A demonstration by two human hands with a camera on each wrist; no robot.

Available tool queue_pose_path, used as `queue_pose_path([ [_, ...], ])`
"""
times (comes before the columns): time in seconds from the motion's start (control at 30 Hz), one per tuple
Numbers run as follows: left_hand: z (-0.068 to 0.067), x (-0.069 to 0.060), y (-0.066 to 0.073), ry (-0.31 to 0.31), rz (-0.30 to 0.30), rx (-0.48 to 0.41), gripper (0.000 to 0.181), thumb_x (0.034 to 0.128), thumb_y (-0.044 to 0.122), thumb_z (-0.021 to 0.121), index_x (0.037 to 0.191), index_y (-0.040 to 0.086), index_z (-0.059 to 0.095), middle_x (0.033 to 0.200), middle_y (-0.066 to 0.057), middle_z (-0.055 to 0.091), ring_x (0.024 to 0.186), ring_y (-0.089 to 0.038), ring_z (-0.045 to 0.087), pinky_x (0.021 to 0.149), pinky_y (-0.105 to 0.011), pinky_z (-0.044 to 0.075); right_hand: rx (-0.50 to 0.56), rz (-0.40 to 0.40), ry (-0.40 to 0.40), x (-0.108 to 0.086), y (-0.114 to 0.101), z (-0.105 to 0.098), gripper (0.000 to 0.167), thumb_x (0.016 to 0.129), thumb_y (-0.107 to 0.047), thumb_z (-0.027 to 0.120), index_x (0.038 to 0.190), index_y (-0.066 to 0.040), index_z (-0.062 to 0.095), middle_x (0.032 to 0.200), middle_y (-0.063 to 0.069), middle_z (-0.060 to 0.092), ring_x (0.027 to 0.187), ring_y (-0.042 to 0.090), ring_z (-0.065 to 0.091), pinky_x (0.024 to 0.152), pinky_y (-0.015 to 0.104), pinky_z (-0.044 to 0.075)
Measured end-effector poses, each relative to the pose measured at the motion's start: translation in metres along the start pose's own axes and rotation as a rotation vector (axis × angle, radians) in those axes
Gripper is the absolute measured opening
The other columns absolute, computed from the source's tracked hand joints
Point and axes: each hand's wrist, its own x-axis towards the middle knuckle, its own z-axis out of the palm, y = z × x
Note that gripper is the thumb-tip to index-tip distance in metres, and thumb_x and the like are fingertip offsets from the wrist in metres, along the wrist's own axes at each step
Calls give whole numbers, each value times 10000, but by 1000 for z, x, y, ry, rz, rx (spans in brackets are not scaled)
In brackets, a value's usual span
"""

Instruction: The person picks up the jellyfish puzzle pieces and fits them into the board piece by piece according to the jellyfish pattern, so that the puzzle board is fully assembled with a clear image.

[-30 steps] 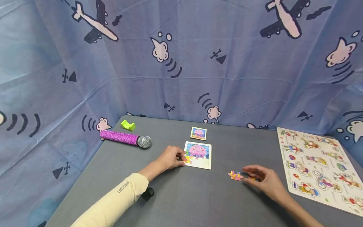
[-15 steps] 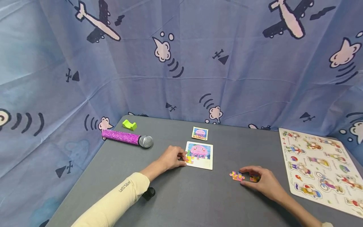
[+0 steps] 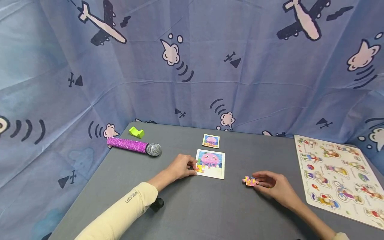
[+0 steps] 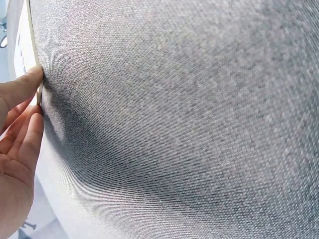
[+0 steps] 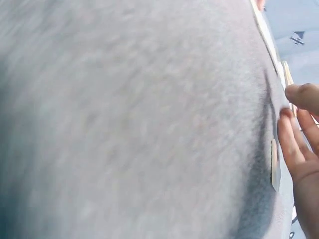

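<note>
My left hand (image 3: 181,166) pinches the left edge of a square jigsaw tray (image 3: 215,172). The tray shows a pink jellyfish picture, with bare white space along its lower right part. To the right, my right hand (image 3: 276,187) pinches a pink-and-yellow jigsaw piece (image 3: 249,181) between thumb and fingers, just off the table. In the right wrist view, another flat piece (image 5: 274,164) lies on the table beneath that hand; the head view mostly hides it. Behind the tray lies a small jellyfish picture card (image 3: 211,141).
A glittery purple microphone (image 3: 127,144) and a green block (image 3: 136,132) lie at the back left. By my left forearm is a black object (image 3: 157,204), partly covered. A large picture board (image 3: 339,170) fills the right side. Patterned blue cloth (image 3: 192,66) hangs behind the table.
My right hand has closed its thumb and fingers on the jigsaw piece and raised it slightly. My left hand stays at the tray's edge.
</note>
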Motion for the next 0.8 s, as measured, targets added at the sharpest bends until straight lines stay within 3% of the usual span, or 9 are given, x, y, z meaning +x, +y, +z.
queue_pose_path([
  [0.1,0,0,0,-1,2,-6,179,708,86,843,725,60,667,865,-49,705,842,-149,653,707,-153,501,95,45,-13,2,1,-1,340,748,115,734,1065,143,611,982,114,697,822,55,674,658,194,532],
  [0.33,-1,0,1,-10,-9,4,174,715,99,841,728,71,670,882,-46,706,889,-157,657,715,-166,502,222,222,-13,6,-3,0,415,792,18,743,1143,159,574,1023,-14,702,860,45,671,667,215,537],
  [0.63,-1,0,1,1,0,-4,182,709,77,840,723,59,659,833,-32,684,820,-131,627,696,-153,493,349,233,-36,11,-7,10,431,786,78,716,1138,227,519,1019,-32,699,852,49,668,681,199,531],
  [0.8,-1,0,1,-5,1,-21,187,704,65,840,727,48,655,841,-42,682,817,-130,632,704,-147,499,329,270,-23,16,-9,17,442,780,43,741,1143,204,545,1015,10,703,839,51,668,681,201,530],
])
